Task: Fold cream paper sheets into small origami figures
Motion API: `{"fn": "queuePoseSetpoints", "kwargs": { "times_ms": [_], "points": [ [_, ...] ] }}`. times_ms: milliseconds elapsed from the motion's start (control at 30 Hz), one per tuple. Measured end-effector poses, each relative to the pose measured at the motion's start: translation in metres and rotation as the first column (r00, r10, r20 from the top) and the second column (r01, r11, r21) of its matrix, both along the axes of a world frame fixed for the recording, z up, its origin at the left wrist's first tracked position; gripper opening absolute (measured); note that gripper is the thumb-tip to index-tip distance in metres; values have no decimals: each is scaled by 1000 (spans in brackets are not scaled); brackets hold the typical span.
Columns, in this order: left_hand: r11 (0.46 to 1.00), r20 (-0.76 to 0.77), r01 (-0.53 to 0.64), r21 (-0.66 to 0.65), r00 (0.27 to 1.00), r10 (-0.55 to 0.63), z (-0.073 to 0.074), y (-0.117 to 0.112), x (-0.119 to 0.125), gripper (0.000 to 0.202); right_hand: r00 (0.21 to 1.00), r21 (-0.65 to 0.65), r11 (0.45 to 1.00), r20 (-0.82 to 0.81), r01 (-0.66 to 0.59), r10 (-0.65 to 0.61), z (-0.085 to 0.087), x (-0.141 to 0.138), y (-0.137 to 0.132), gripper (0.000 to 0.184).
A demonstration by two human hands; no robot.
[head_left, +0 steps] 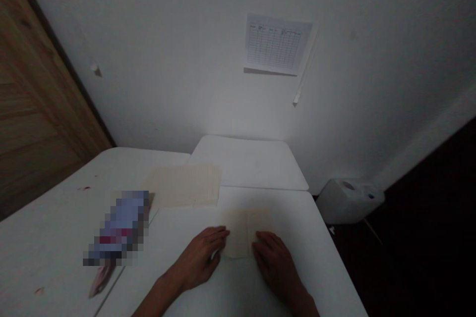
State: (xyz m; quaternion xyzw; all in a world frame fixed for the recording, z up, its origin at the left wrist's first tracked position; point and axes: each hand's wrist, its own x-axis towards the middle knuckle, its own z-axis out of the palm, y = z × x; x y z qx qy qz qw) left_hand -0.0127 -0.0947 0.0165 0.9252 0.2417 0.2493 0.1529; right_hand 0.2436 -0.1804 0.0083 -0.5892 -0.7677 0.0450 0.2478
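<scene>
On a white table (327, 270), a wide cream sheet (184, 185) lies beyond a smaller, roughly square pale sheet (243, 233), probably paper. The open left hand (197, 257) and open right hand (277, 262) flank it, fingertips at its side edges, seemingly grasping nothing; the left looks slightly nearer.

Two bare hands, one left hand (197, 257) and one right hand (277, 265), and two white tabletops (253, 163). On those lie two pale sheets, one small sheet (245, 233) and one large sheet (186, 186), plus one pixelated packet (121, 223) (too blurred to name) toward the left edge. One paper chart (277, 43) hangs on the wall (186, 59); one white box (347, 200) stands beyond the right edge.
</scene>
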Motion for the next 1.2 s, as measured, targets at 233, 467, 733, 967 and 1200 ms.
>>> {"fn": "queuePoseSetpoints", "kwargs": {
  "times_ms": [233,467,733,967,1200],
  "points": [
    [1000,7,-2,-16,1000,2,6,-2,1,33,998,-63,997,28,49,-47,18,-10,13,18],
    [1000,-3,-8,2,1000,8,6,-1,0,28,1000,-164,986,20,-4,8,33,-2,18,43],
    [999,4,-7,-37,1000,7,12,-1,1,27,997,-121,991,-39,54,-60,16,-7,13,47],
    [1000,-9,-12,-19,1000,12,11,-1,-1,25,995,-91,993,-49,79,-83,8,-9,11,46],
    [999,-57,-7,-43,998,4,13,2,-1,26,993,-83,992,-64,90,-96,3,-10,11,46]
  ]
}}
